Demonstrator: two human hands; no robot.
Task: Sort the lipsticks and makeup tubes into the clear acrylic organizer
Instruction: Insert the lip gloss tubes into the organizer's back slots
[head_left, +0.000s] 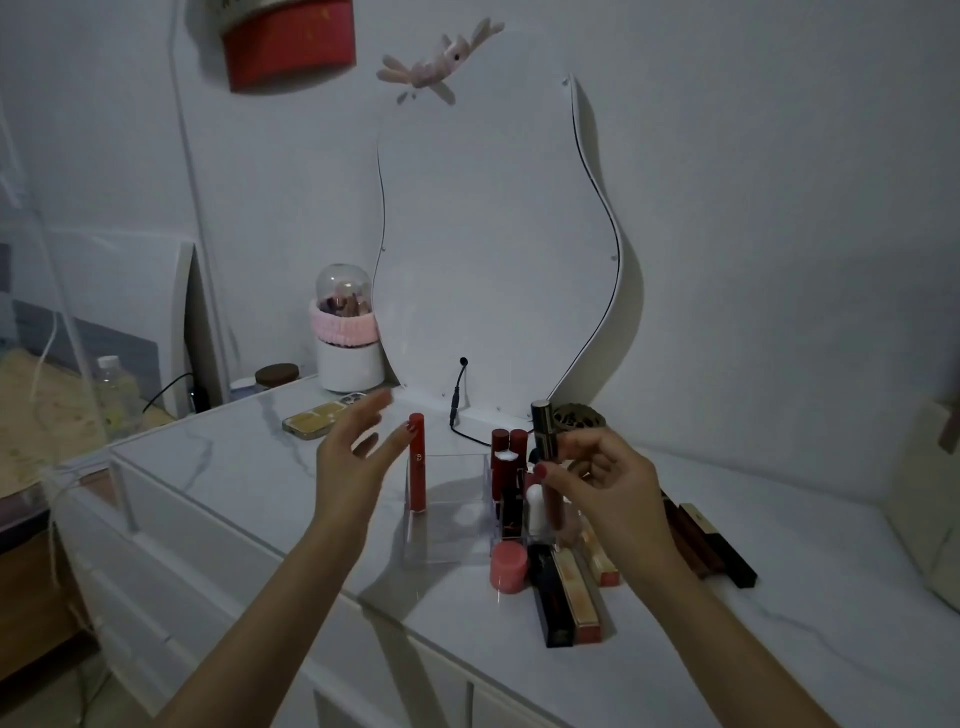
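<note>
The clear acrylic organizer (447, 545) stands on the white marble dresser top. A tall red tube (417, 462) stands upright in its left corner. Dark red lipsticks (506, 457) and a white tube (537, 506) stand in the small right-hand slots. My left hand (353, 462) hovers open just left of the red tube, its fingers spread. My right hand (597, 483) pinches a dark tube with a gold band (543, 431), upright above the right slots. A pink round pot (508, 567), dark and gold-sided tubes (566, 592) and brown boxes (711, 545) lie on the top near the organizer.
A wavy white mirror (498, 249) stands behind the organizer with a black cable (457, 410) at its foot. A brush holder with a pink band (345, 332), a brown-lidded jar (278, 375) and a palette (317, 418) sit at the back left.
</note>
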